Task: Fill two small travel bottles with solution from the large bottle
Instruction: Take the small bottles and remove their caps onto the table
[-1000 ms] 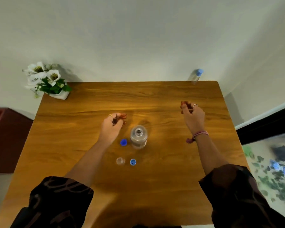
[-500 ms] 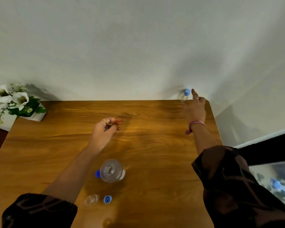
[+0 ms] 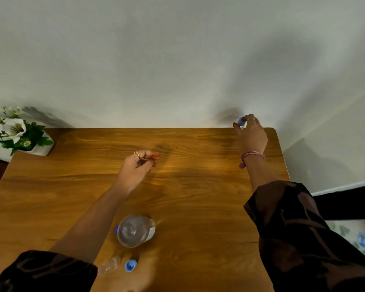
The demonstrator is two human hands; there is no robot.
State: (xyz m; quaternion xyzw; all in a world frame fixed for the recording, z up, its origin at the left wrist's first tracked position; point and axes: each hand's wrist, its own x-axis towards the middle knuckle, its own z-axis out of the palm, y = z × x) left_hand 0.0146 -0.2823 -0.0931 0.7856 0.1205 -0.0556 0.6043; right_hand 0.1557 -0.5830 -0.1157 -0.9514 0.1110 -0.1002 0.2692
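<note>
Wooden surface point(image 3: 198, 197) under a pale wall: the right hand point(image 3: 251, 137) has now reached the far right corner and curls round the blue-capped small clear travel bottle point(image 3: 241, 121). Left hand point(image 3: 138, 167) hovers loosely curled, empty. Large uncapped clear bottle point(image 3: 136, 230) waits near the front edge, so filling comes next.

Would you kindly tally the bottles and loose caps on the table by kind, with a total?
Large bottle: 1
Small travel bottles: 2, one open near the front edge, one blue-capped under the right hand
Loose blue caps: 2
Total: 5
</note>
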